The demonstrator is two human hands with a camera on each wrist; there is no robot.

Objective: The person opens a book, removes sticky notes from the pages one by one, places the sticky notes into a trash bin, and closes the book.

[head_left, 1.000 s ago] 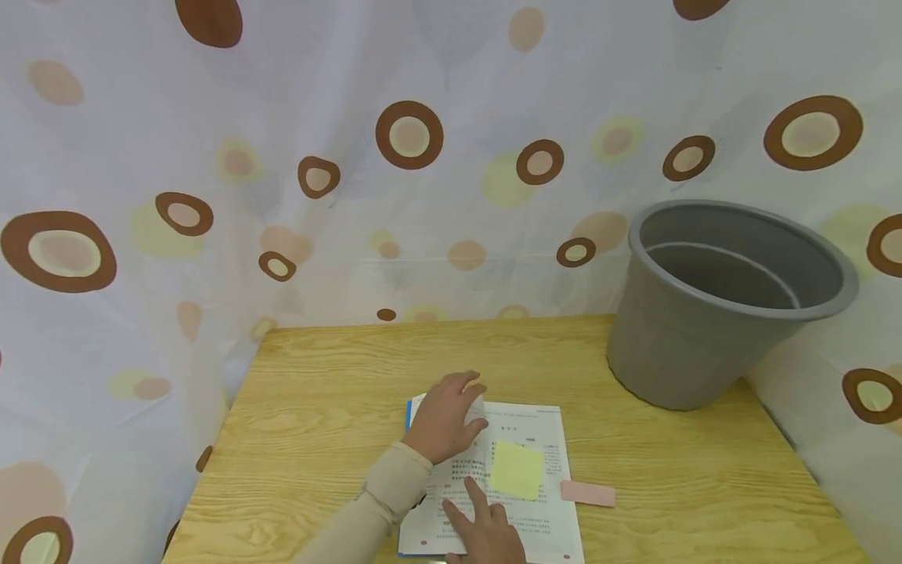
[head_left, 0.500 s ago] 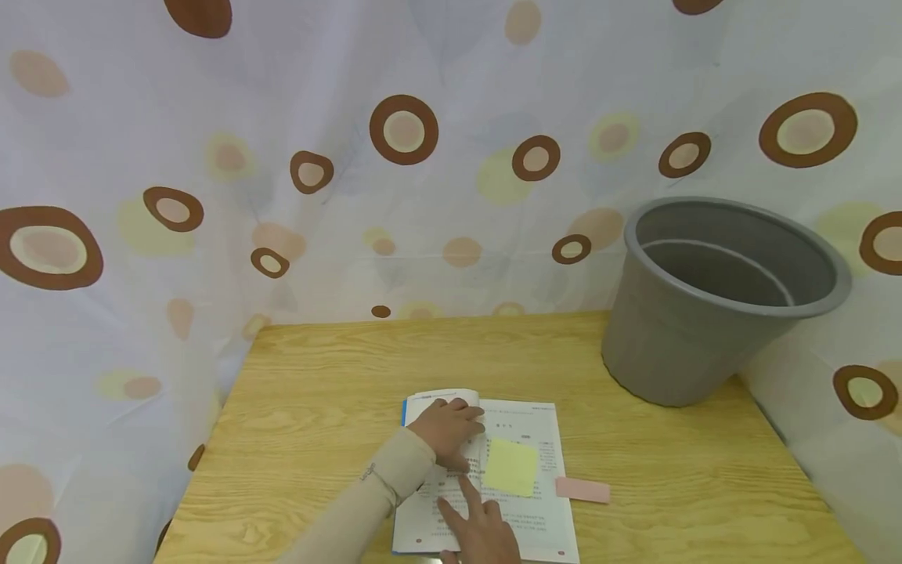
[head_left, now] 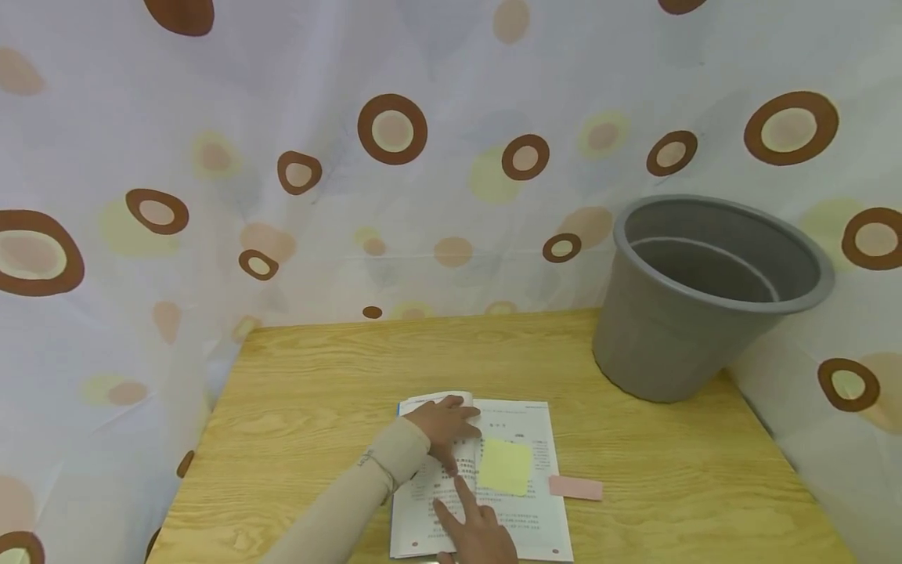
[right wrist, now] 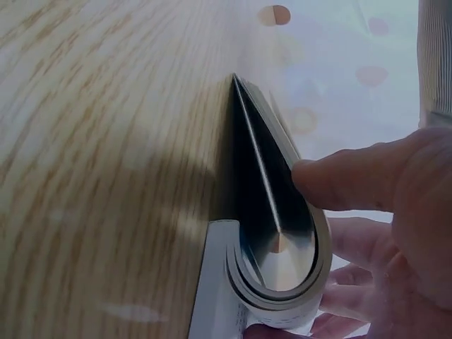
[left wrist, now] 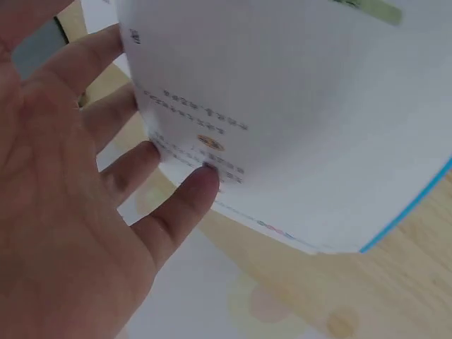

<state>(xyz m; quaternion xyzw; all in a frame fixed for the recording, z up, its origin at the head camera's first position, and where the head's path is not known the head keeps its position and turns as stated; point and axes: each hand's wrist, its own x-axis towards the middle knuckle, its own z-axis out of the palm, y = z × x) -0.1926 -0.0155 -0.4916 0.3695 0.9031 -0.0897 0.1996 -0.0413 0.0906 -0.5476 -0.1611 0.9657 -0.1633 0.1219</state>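
Note:
An open book (head_left: 543, 521) with printed pages and a blue cover edge lies near the table's front. My left hand (head_left: 442, 427) rests on its upper left page by the fold, fingers spread; in the left wrist view that hand (left wrist: 78, 191) touches the page. Spread fingers of my right hand (head_left: 481, 540) lie on the lower pages near the fold. Seen from the right wrist, the right hand's thumb (right wrist: 353, 176) touches the book's curved pages (right wrist: 321, 247). A yellow sticky note (head_left: 505, 466) lies on the right page. From its right edge juts a pink paper strip (head_left: 575, 487).
A large grey bucket (head_left: 662, 345) stands at the table's back right. A white curtain (head_left: 423, 196) with brown and yellow spots hangs behind the wooden table (head_left: 317, 368) and along its sides.
My left hand has come down from above the left page and now lies flatter on it, fingers spread. The right hand stays on the lower pages. The head view has shifted slightly.

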